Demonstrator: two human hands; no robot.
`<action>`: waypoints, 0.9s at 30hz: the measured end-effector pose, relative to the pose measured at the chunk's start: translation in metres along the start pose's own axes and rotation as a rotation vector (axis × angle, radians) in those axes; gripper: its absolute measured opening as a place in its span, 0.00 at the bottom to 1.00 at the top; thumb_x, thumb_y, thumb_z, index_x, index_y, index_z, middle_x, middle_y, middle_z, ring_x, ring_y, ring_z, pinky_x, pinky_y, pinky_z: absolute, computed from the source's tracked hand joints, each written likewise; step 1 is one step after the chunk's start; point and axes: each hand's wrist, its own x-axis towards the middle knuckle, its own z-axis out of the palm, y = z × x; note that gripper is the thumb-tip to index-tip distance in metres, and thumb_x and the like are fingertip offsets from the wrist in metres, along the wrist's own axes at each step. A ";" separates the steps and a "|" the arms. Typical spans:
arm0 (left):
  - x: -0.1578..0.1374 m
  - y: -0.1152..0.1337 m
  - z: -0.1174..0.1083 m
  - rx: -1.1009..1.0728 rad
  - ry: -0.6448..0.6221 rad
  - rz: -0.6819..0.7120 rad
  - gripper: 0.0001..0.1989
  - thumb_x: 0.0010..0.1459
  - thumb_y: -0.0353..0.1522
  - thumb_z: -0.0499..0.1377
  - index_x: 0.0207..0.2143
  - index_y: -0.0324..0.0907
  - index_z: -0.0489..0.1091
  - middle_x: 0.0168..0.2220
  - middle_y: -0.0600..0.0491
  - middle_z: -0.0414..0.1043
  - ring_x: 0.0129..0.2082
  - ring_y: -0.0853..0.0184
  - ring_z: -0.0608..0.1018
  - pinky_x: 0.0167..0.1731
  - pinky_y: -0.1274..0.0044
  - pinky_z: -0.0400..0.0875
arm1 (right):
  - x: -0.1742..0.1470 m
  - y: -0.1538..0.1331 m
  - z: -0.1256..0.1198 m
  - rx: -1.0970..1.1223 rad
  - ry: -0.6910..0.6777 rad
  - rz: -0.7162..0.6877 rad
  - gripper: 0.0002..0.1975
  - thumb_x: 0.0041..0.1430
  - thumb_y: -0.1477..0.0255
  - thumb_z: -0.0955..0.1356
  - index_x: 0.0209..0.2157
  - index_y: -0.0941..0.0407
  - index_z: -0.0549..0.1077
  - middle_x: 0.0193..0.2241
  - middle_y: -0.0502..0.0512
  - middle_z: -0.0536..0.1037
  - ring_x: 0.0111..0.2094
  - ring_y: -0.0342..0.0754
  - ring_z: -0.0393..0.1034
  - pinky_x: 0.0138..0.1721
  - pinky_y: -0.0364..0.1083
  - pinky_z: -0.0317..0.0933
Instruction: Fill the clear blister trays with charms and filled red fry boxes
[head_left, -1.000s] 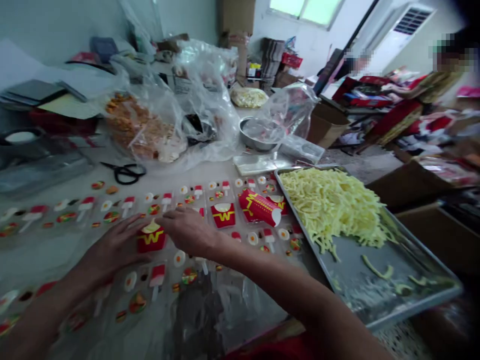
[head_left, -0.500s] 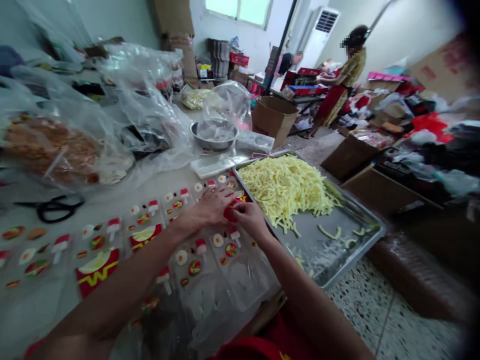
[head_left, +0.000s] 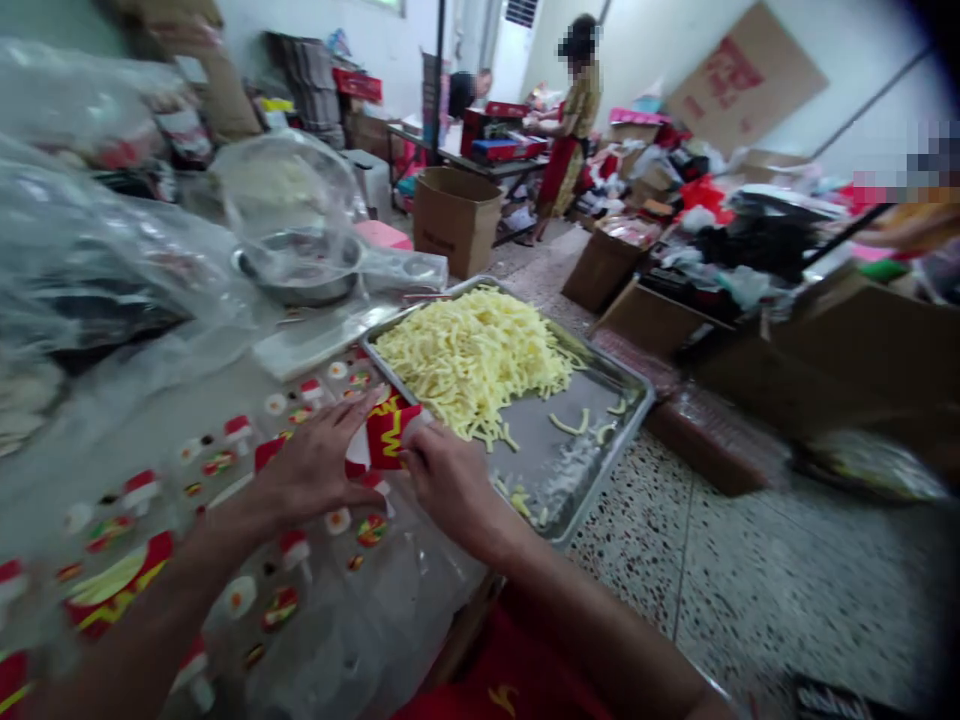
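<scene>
A red fries carton [head_left: 395, 440] with yellow lettering and a white inner side is tilted above the plastic bags. My right hand [head_left: 454, 485] pinches its right end between thumb and fingers. My left hand [head_left: 322, 460] is at the carton's left side, thumb and fingers apart in a C shape around its white edge; whether the fingertips press on it is unclear. Under both hands lie clear bags [head_left: 352, 600] with small toy-food pieces inside. Beside the right hand, a metal tray [head_left: 555, 430] holds a heap of pale yellow toy fries [head_left: 480, 355].
Behind the tray are a metal bowl [head_left: 300, 285] and a large clear plastic bag [head_left: 292, 190]. A cardboard box [head_left: 456, 220] stands on the floor beyond. Piled goods and boxes [head_left: 660, 315] line the right. Another person [head_left: 574, 120] stands at a far table.
The view has swung right. My left hand has opened into a wider shape, and the carton now shows its lettering and white inside between my hands.
</scene>
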 end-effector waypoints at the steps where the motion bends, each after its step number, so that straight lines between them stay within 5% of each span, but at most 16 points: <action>1: 0.003 0.017 0.003 0.000 0.035 0.038 0.53 0.47 0.43 0.68 0.70 0.41 0.47 0.66 0.39 0.60 0.64 0.48 0.65 0.62 0.59 0.62 | -0.004 -0.002 -0.005 -0.011 -0.020 -0.060 0.05 0.63 0.77 0.65 0.34 0.57 0.73 0.37 0.55 0.77 0.36 0.46 0.69 0.36 0.43 0.57; 4: 0.008 0.060 0.013 0.050 0.088 0.018 0.37 0.54 0.34 0.61 0.65 0.40 0.55 0.56 0.40 0.70 0.55 0.50 0.74 0.55 0.60 0.68 | -0.018 0.010 -0.026 -0.014 -0.099 -0.193 0.06 0.65 0.77 0.64 0.36 0.57 0.74 0.38 0.56 0.77 0.38 0.46 0.70 0.38 0.43 0.59; 6: 0.009 0.075 0.021 0.120 0.094 -0.074 0.32 0.56 0.36 0.61 0.62 0.39 0.59 0.52 0.39 0.72 0.51 0.47 0.76 0.52 0.57 0.69 | -0.031 0.034 -0.046 0.004 -0.152 -0.168 0.07 0.68 0.73 0.66 0.37 0.56 0.76 0.36 0.54 0.78 0.36 0.45 0.71 0.36 0.42 0.59; 10: 0.008 0.075 0.034 0.100 0.009 -0.167 0.42 0.54 0.49 0.64 0.65 0.40 0.55 0.57 0.39 0.70 0.54 0.46 0.75 0.51 0.58 0.71 | -0.037 0.100 -0.083 -0.115 -0.107 0.007 0.06 0.67 0.71 0.68 0.38 0.54 0.79 0.34 0.53 0.79 0.35 0.46 0.71 0.36 0.44 0.59; 16: 0.024 0.097 0.022 0.016 0.086 -0.171 0.46 0.53 0.54 0.64 0.67 0.45 0.52 0.60 0.42 0.68 0.56 0.50 0.74 0.55 0.62 0.70 | 0.011 0.144 -0.083 -0.438 -0.317 -0.317 0.17 0.62 0.80 0.66 0.50 0.52 0.76 0.50 0.59 0.75 0.47 0.55 0.65 0.47 0.52 0.60; 20: 0.027 0.099 0.014 0.027 0.127 -0.233 0.45 0.53 0.54 0.64 0.66 0.48 0.54 0.59 0.43 0.69 0.55 0.48 0.75 0.53 0.60 0.71 | 0.013 0.175 -0.121 -0.318 -0.414 -0.177 0.20 0.61 0.80 0.67 0.51 0.46 0.77 0.48 0.54 0.77 0.45 0.53 0.67 0.46 0.51 0.60; 24: 0.035 0.092 0.023 -0.063 0.034 -0.249 0.44 0.52 0.55 0.65 0.65 0.48 0.56 0.60 0.45 0.69 0.55 0.50 0.75 0.52 0.63 0.72 | -0.002 0.207 -0.168 0.014 -0.210 0.018 0.17 0.64 0.77 0.66 0.50 0.48 0.79 0.50 0.54 0.76 0.42 0.48 0.70 0.40 0.46 0.63; 27: 0.054 0.100 0.028 -0.051 0.038 -0.186 0.46 0.51 0.55 0.65 0.66 0.46 0.55 0.61 0.45 0.68 0.57 0.51 0.74 0.55 0.63 0.70 | -0.005 0.215 -0.161 -0.054 -0.092 0.043 0.14 0.63 0.75 0.68 0.48 0.51 0.80 0.45 0.56 0.77 0.39 0.47 0.69 0.40 0.46 0.62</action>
